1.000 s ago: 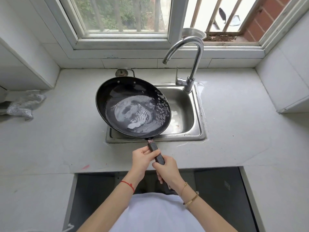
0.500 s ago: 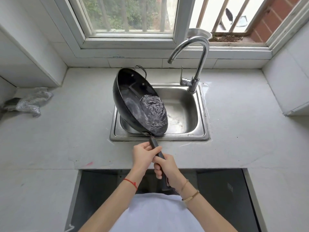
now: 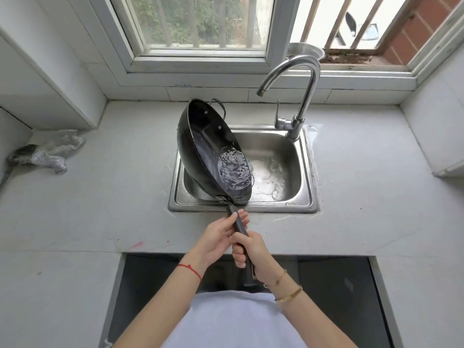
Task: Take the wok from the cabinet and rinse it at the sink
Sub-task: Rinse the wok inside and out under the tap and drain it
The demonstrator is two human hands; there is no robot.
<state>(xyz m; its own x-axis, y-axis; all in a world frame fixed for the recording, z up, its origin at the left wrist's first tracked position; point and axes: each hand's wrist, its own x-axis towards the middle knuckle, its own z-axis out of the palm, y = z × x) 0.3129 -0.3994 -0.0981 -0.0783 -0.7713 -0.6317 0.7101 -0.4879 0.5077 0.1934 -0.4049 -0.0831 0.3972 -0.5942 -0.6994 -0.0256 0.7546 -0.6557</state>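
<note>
Both my hands grip the wok's long black handle (image 3: 240, 228): my left hand (image 3: 218, 236) nearer the pan, my right hand (image 3: 252, 252) wrapped around it just behind. Ahead of them, the black wok (image 3: 208, 149) is tipped more steeply than a moment ago, water now pouring off its lower rim into the steel sink (image 3: 300, 205). The faucet (image 3: 296, 94) stands beyond, to the right.

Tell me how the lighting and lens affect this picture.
Head view: daylight from the window is soft and even; bright glare on the water in the wok and on the sink; the wide-angle lens bows the countertop edges; everything looks sharp.
</note>
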